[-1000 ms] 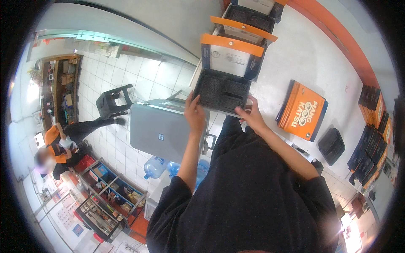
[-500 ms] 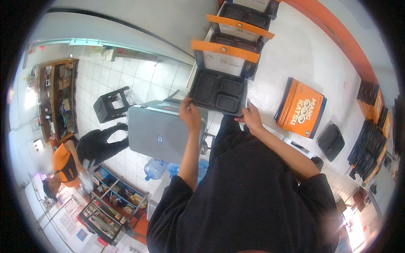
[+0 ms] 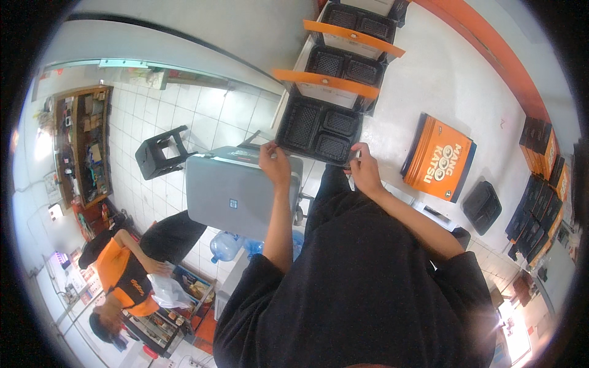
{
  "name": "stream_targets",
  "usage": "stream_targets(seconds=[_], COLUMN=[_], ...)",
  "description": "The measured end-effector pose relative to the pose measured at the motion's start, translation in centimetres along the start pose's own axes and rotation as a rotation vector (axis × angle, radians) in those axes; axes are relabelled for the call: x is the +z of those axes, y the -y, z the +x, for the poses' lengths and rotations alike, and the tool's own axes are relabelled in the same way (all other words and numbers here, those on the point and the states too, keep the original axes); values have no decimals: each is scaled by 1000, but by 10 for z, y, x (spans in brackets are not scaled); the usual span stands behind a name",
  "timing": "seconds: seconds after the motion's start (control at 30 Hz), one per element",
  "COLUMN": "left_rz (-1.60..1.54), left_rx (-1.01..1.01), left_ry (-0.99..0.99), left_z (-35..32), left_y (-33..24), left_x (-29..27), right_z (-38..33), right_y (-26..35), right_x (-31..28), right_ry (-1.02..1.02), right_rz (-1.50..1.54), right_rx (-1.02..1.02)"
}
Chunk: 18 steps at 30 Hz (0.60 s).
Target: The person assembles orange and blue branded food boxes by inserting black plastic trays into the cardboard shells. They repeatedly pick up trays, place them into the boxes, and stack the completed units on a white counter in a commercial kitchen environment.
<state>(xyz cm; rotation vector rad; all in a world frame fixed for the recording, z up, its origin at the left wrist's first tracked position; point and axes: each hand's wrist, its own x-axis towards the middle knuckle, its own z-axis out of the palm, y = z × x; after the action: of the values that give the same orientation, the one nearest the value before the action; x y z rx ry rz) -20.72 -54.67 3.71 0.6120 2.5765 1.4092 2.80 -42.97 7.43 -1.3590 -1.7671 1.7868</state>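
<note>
A: Since the last frame, the lid [image 3: 325,83] beyond our hands has leaned closer over the tray [image 3: 319,130], and the person in orange [image 3: 130,270], well off to the left of our left hand [image 3: 275,161], has come nearer.

B: And how do our hands stand?

A: Our left hand pinches the tray's near left corner, and our right hand [image 3: 365,168] pinches its near right corner. We can't tell whether anything beneath the rim is caught too.

B: So we have the tray between both hands, hollows facing up, at the edge of the worktop [image 3: 417,80].

A: Yes, and farther beyond our hands we see more trays [image 3: 329,61] in a row.

B: Right of our right hand lies the orange stack [image 3: 437,158], then a spare tray [image 3: 481,207] past it.

A: Left of our left hand we have the grey chest [image 3: 230,190], and farther left the stool [image 3: 161,154].

B: The person holds a white bag [image 3: 169,289].
</note>
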Motion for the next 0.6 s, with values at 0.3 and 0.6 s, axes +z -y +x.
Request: stream_targets(seconds=[0.3,0.6], left_rz=[32,178], left_rx=[27,216], left_ry=[-26,60], left_z=[-2,17], left_y=[22,-7], left_x=[11,12], right_z=[4,5], right_y=[-4,-3], right_x=[1,0], right_ry=[-16,22], right_rz=[29,-137], right_rx=[75,20])
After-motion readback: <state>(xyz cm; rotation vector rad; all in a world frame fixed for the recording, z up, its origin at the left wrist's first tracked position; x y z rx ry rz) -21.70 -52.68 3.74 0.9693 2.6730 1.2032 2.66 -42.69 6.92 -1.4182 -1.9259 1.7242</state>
